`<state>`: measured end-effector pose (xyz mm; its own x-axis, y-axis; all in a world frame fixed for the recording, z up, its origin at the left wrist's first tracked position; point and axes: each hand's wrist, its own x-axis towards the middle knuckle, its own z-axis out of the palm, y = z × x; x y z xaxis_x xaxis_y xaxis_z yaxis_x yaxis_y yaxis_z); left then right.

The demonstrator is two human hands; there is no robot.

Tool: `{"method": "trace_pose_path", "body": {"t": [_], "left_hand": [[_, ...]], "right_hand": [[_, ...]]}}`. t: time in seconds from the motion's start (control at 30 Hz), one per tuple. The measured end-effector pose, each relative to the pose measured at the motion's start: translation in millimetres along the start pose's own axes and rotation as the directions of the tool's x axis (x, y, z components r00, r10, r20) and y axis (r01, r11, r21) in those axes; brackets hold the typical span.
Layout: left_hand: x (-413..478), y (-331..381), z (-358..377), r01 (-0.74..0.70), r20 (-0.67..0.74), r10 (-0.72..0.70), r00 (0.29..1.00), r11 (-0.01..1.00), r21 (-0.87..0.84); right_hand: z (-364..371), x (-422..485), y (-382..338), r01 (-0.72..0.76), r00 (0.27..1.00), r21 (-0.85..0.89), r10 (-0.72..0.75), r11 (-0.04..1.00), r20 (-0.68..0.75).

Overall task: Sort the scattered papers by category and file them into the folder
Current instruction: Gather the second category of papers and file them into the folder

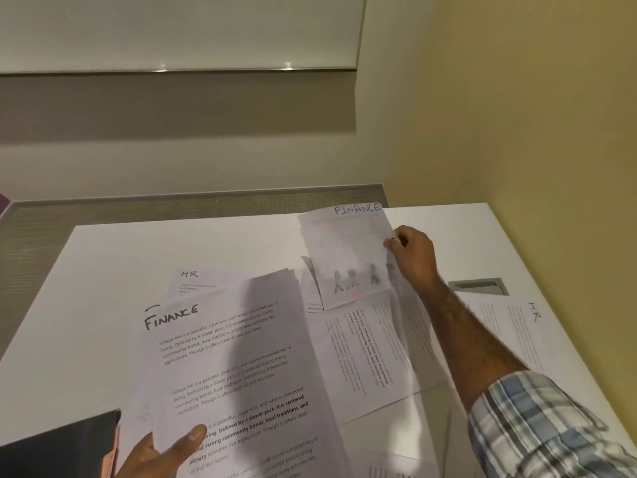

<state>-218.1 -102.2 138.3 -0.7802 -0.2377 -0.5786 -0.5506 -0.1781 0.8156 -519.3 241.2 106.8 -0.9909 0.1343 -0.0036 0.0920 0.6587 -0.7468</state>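
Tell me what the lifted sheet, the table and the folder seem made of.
Sheet: thin white paper, matt; print shows through and it bends in the right hand. Table: smooth white top, likely laminate, faint sheen. Folder: dark, matt, probably plastic or card; too little shows to tell.

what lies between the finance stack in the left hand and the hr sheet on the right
Head view: loose printed sheets lie flat on the table between the finance stack and the hr sheet, with the right forearm crossing above them.

Left hand (pixel 162 453) cut by bottom edge, fingers hidden under paper stack (pixel 224 357); lifted sheet (pixel 344 250) blurred.
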Motion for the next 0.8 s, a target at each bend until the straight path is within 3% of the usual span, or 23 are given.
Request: {"method": "trace_pose_path", "body": {"t": [0.13, 0.27, 0.33, 0.4, 0.5, 0.63, 0.8], "left_hand": [[-18.1, 7.9, 6.1, 0.001, 0.05, 0.01, 0.999, 0.978, -0.21], [-34.7, 14.4, -0.9, -0.052, 0.036, 0.062, 0.997, 0.968, -0.245], [-42.5, 18.9, 3.2, -0.022, 0.082, 0.052, 0.995, 0.944, -0.329], [-56.1, 27.2, 16.7, -0.014, 0.134, 0.058, 0.989, 0.951, -0.309], [-76.3, 35.0, 31.1, -0.084, 0.119, 0.118, 0.986, 0.962, -0.258], [-98.4, 47.4, 58.1, -0.155, 0.195, 0.187, 0.963, 0.973, -0.168], [-121.7, 52.7, 79.9, -0.097, 0.333, 0.108, 0.937, 0.994, -0.049]], "right_hand": [[-46.9, -15.3, -22.2, 0.129, 0.965, 0.035, -0.117, 0.991, -0.233], [-120.7, -33.2, -65.0, 0.327, 0.862, 0.129, -0.239, 0.936, -0.446], [-159.1, -44.9, -79.2, 0.385, 0.811, 0.197, -0.228, 0.902, -0.539], [-190.6, -61.9, -84.6, 0.381, 0.809, 0.266, -0.181, 0.885, -0.559], [-217.7, -97.1, -81.4, 0.303, 0.873, 0.35, -0.11, 0.887, -0.475], [-210.2, -153.1, -53.3, 0.024, 0.983, 0.46, 0.063, 0.887, -0.171], [-181.1, -233.4, -32.6, -0.313, 0.949, 0.618, 0.215, 0.721, 0.23]]}}
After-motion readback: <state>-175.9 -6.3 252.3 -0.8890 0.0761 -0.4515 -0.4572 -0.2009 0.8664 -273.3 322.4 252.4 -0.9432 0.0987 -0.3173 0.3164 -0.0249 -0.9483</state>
